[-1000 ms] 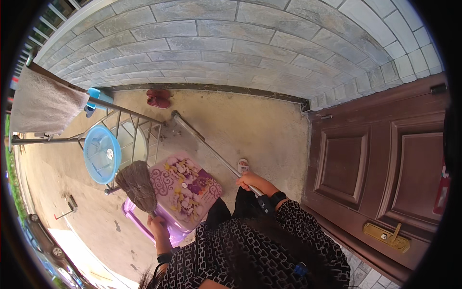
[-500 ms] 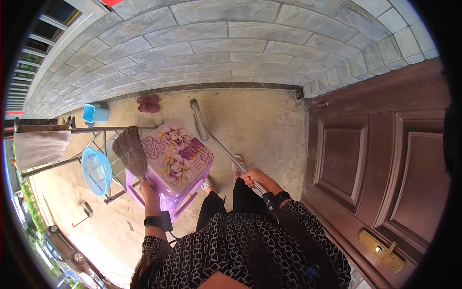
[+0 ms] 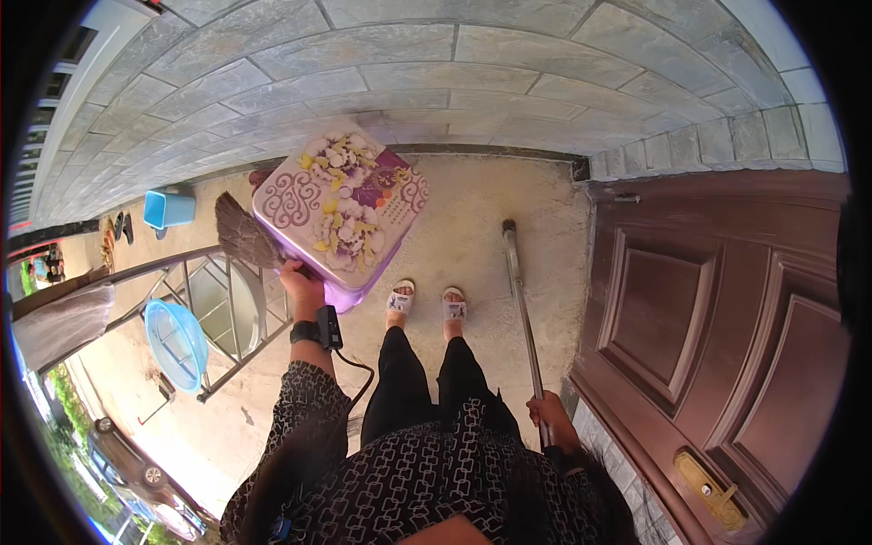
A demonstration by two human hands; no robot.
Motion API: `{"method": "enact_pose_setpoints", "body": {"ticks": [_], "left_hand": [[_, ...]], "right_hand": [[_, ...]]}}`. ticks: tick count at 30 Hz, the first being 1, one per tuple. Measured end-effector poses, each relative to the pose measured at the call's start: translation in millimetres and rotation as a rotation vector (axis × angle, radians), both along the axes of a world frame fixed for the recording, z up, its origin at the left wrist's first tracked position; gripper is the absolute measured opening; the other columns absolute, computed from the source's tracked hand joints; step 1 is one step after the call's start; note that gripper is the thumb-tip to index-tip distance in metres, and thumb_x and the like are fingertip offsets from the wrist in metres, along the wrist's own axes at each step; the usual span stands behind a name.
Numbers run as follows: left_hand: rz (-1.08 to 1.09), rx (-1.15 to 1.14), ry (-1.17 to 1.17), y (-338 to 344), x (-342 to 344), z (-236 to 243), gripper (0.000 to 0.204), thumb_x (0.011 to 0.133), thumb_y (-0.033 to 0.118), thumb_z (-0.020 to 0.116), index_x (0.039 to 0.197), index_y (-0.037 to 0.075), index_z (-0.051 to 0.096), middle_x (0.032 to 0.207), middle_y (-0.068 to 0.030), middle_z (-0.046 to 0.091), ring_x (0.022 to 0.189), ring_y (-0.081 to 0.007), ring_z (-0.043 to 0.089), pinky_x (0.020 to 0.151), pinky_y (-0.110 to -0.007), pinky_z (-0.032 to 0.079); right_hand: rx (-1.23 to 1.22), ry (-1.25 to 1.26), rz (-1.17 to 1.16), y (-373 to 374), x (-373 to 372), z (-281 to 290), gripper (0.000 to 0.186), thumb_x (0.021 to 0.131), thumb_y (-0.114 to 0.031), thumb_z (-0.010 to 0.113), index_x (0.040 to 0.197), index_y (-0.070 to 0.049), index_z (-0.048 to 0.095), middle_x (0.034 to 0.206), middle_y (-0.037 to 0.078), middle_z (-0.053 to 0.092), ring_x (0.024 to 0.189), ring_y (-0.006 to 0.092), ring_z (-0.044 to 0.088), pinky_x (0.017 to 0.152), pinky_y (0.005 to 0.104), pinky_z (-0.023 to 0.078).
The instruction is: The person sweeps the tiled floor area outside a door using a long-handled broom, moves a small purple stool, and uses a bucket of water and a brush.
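My left hand (image 3: 302, 287) is closed round the brown broom (image 3: 238, 232) at the edge of a purple plastic stool (image 3: 341, 213) with a flowered top; the broom's bristles stick out leftward beside it, and whether my fingers also grip the stool is hard to tell. My right hand (image 3: 554, 418) grips the metal pole (image 3: 522, 318) of a mop whose head (image 3: 509, 234) lies out on the concrete floor, right of my sandalled feet (image 3: 400, 298).
Left stand a metal rack (image 3: 236, 363) with a blue basin (image 3: 175, 343), a blue bin (image 3: 168, 210), footwear (image 3: 124, 229) and, farther off, a dustpan (image 3: 163, 391) and parked car (image 3: 123, 459). A brick wall (image 3: 400, 82) runs ahead. A brown door (image 3: 672, 318) is on my right.
The stool has moved forward toward the wall with my left hand, now covering most of the red shoes. The mop has swung to the right, my right hand lower in view. Both sandalled feet have come into sight.
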State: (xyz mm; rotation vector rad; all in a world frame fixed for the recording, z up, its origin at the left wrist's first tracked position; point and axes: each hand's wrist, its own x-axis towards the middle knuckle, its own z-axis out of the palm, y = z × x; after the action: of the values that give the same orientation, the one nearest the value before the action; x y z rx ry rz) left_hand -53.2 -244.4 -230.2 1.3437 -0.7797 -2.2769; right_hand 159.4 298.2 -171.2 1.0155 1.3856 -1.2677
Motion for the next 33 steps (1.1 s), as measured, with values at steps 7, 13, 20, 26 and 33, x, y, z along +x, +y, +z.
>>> {"method": "enact_pose_setpoints", "body": {"ticks": [7,13,20,26,33], "left_hand": [[0.055,0.113,0.034,-18,-28,-36,0.007,0.061,0.009,0.046,0.067,0.007,0.050,0.070,-0.0045,0.055,0.070,-0.0211,0.053,0.073,-0.029,0.044],[-0.027,0.296,0.133,-55,-7,-115,0.054,0.058,0.018,0.043,0.108,-0.001,0.053,0.110,-0.0160,0.056,0.103,-0.0352,0.050,0.096,-0.042,0.037],[0.055,0.297,0.053,-66,-1,-213,0.049,0.062,0.018,0.044,0.105,-0.002,0.056,0.109,-0.0166,0.057,0.100,-0.0352,0.053,0.093,-0.045,0.040],[0.068,0.187,-0.315,-132,82,-214,0.033,0.077,0.019,0.047,0.104,0.003,0.060,0.078,-0.0043,0.060,0.069,-0.0154,0.055,0.062,-0.026,0.042],[-0.040,-0.359,-0.493,-90,81,-109,0.024,0.073,0.012,0.052,0.090,0.000,0.062,0.060,0.0025,0.045,0.050,-0.0089,0.037,0.047,-0.026,0.032]], "right_hand": [[0.101,-0.143,-0.333,-64,17,-1,0.019,0.073,-0.003,0.054,0.059,-0.007,0.041,0.045,0.001,0.038,0.034,0.0146,0.040,0.032,0.0283,0.032],[-0.017,-0.212,-0.246,-57,11,-6,0.016,0.074,-0.004,0.054,0.064,-0.005,0.042,0.044,0.001,0.036,0.033,0.0136,0.037,0.032,0.0281,0.028],[0.152,-0.233,-0.073,-71,-11,3,0.011,0.079,-0.005,0.052,0.076,-0.006,0.042,0.046,0.002,0.035,0.035,0.0126,0.036,0.033,0.0283,0.028],[0.113,-0.242,-0.164,-94,-5,-8,0.008,0.075,-0.003,0.052,0.075,-0.003,0.044,0.048,0.001,0.038,0.036,0.0114,0.036,0.034,0.0259,0.028],[0.023,-0.193,-0.145,-97,14,-2,0.012,0.077,-0.007,0.055,0.070,-0.005,0.045,0.048,0.000,0.037,0.040,0.0128,0.040,0.036,0.0279,0.032]]}}
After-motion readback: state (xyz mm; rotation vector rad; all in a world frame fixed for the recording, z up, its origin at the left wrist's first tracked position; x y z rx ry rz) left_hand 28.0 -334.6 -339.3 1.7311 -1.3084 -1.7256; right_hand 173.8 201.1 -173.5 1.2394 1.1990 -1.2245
